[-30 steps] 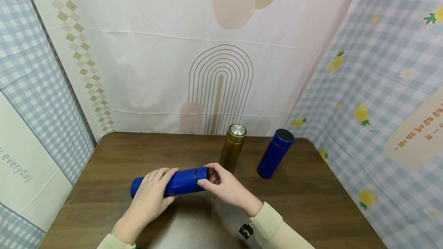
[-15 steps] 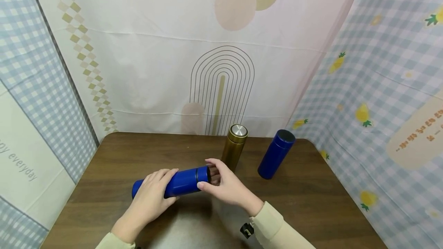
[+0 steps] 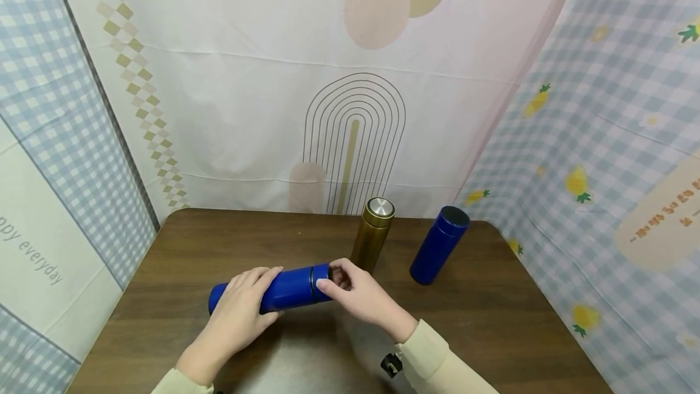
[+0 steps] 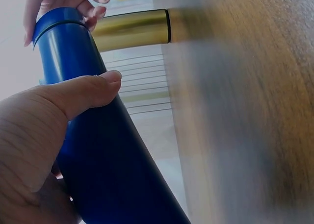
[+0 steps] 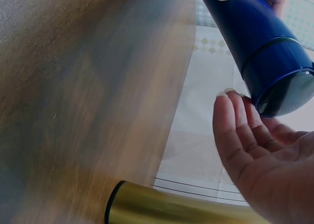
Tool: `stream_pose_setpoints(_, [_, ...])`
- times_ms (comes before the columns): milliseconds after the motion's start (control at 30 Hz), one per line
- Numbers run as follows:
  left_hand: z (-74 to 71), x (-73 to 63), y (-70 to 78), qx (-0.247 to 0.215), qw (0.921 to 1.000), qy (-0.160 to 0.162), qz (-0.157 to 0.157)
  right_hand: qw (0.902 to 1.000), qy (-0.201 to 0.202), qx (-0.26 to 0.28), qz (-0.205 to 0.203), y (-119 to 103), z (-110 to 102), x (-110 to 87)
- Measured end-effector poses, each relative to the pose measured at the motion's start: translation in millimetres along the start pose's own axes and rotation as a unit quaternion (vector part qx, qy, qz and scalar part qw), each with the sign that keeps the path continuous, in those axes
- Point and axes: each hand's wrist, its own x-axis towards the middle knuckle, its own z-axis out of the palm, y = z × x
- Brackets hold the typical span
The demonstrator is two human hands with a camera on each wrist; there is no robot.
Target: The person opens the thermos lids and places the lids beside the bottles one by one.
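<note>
Tilted above the table, a blue thermos flask (image 3: 291, 289) points its dark-topped lid (image 5: 274, 67) to the right. My left hand (image 3: 240, 303) grips its body from above, with the thumb (image 4: 93, 89) along the near side in the left wrist view. At the other end, my right hand (image 3: 358, 295) holds the lid, thumb near the seam and fingers curled about the rim. In the right wrist view the fingertips meet the lid's edge, while the thumb is hidden there. A thin dark line separates lid and body.
Just behind my right hand stands a gold thermos (image 3: 373, 239) with a silver top. Another blue thermos (image 3: 437, 248) stands farther right. Both are upright on the brown wooden table (image 3: 229, 239). Printed cloths (image 3: 246, 120) hang behind and at the sides.
My right hand's fingers spread away from the lid half a second ago and have closed in on it again. The left hand keeps its grip, and the flask has barely moved.
</note>
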Motion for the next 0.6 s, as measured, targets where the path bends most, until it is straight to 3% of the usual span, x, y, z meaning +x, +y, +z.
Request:
stream_pose_setpoints(200, [-0.2, -0.5, -1.9, -0.006, 0.9999, 0.003, -0.015, 0.9945, -0.019, 0.026, -0.099, 2.6, -1.5, -0.7])
stream_pose_setpoints(300, [0.7, -1.0, -3.3, -0.009, 0.9998, 0.008, -0.019, 0.9918, -0.021, 0.033, -0.122, 1.9, -1.0, -1.2])
stream_pose_setpoints(433, [1.5, -0.6, -3.5, -0.009, 0.9998, 0.014, -0.012, 0.9958, 0.005, 0.024, -0.088, -0.8, 1.1, -0.6])
stream_pose_setpoints(600, [1.5, -0.1, -1.7, -0.004, 0.9999, 0.009, -0.007, 0.9981, 0.058, -0.022, 0.002, -6.3, 2.9, 0.5])
